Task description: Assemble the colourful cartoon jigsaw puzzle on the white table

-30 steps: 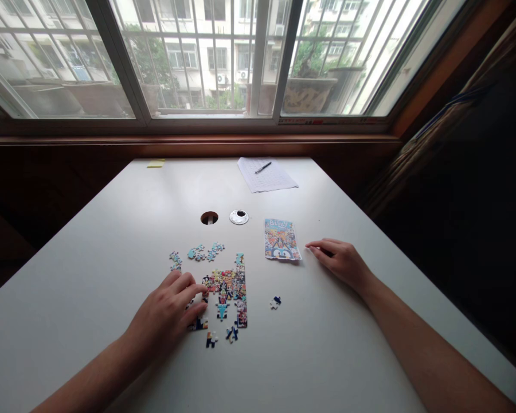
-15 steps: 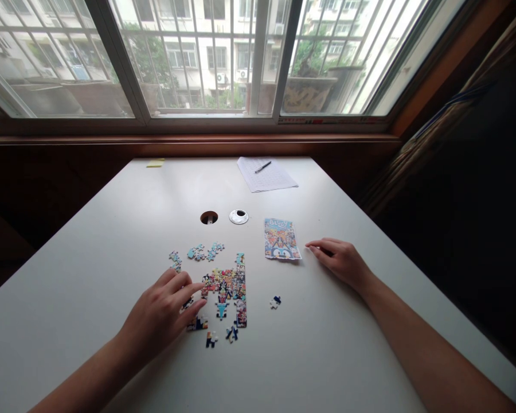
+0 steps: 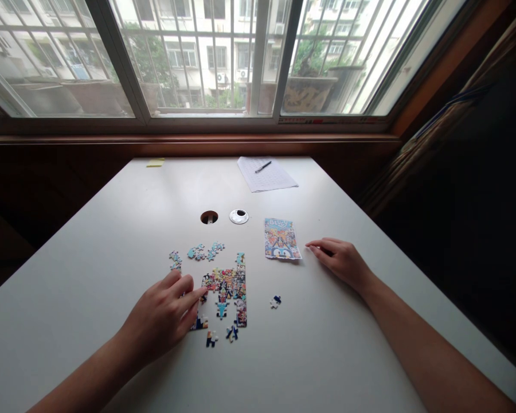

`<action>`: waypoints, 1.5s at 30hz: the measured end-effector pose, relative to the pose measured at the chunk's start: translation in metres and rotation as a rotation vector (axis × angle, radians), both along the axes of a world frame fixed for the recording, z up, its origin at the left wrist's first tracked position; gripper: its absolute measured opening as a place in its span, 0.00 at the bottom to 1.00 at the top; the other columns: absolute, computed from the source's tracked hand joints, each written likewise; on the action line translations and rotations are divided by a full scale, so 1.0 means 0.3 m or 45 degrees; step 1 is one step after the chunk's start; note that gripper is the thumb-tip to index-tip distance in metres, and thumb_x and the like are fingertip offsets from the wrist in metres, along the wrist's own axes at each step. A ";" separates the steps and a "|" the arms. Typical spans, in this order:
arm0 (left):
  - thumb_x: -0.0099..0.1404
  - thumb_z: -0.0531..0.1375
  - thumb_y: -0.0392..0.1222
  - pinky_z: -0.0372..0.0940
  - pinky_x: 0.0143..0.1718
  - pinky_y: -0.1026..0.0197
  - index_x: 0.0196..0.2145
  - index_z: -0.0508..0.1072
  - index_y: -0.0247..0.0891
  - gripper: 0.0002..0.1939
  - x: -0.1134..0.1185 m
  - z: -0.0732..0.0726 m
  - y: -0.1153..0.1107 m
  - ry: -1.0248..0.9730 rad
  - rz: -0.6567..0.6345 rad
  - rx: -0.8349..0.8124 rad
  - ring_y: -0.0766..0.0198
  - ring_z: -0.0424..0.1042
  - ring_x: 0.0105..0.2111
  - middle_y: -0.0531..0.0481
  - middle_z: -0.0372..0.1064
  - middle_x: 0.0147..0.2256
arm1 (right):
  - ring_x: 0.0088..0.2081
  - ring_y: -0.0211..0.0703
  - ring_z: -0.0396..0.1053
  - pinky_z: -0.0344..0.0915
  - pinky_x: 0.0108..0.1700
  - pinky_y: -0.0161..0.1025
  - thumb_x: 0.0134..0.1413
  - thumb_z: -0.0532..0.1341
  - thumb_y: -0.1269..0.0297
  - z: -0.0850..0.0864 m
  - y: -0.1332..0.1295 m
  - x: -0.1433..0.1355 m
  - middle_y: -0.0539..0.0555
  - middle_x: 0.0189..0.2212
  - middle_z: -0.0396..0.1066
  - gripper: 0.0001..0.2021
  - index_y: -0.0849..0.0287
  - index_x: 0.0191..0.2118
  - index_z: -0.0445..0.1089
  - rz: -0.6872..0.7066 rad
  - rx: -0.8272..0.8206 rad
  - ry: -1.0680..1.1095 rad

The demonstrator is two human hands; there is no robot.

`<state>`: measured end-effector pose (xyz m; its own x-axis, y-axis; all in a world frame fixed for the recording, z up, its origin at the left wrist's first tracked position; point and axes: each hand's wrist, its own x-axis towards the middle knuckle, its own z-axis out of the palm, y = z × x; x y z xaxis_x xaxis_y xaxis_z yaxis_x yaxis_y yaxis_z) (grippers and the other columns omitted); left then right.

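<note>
One hand, the left hand (image 3: 167,304), bends palm-down at the left edge of the near, partly assembled puzzle (image 3: 230,281); whether it pinches a piece, I cannot tell. The right hand (image 3: 343,261) rests free, loosely curled, just right of a picture card (image 3: 280,240). Beyond the far window (image 3: 215,121), a pot (image 3: 308,94) holds a plant (image 3: 308,60).

Puzzle (image 3: 241,287) laid on table (image 3: 348,361); picture card (image 3: 280,238) placed to its right; pen (image 3: 263,167) set on papers (image 3: 272,181), behind both.
</note>
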<state>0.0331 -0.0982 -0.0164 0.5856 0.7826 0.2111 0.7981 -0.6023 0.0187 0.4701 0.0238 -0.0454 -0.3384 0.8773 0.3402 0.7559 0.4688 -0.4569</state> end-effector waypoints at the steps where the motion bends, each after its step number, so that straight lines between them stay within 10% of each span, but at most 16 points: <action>1: 0.70 0.55 0.36 0.65 0.39 0.54 0.53 0.74 0.40 0.16 0.000 -0.001 0.000 0.007 -0.004 -0.003 0.55 0.63 0.40 0.45 0.66 0.37 | 0.37 0.45 0.75 0.69 0.41 0.39 0.65 0.58 0.59 0.000 0.000 0.000 0.53 0.38 0.79 0.12 0.54 0.43 0.79 0.001 0.000 0.001; 45: 0.70 0.56 0.32 0.69 0.44 0.50 0.50 0.75 0.37 0.14 -0.079 -0.035 0.057 -0.242 0.064 0.115 0.54 0.66 0.45 0.44 0.71 0.43 | 0.37 0.45 0.76 0.70 0.42 0.40 0.64 0.57 0.59 0.008 -0.002 -0.002 0.53 0.38 0.79 0.12 0.54 0.42 0.79 0.003 0.024 -0.025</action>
<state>0.0093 -0.0810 -0.0269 0.4894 0.7826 0.3847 0.8145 -0.5678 0.1191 0.4697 0.0232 -0.0431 -0.3470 0.8700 0.3503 0.7638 0.4789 -0.4327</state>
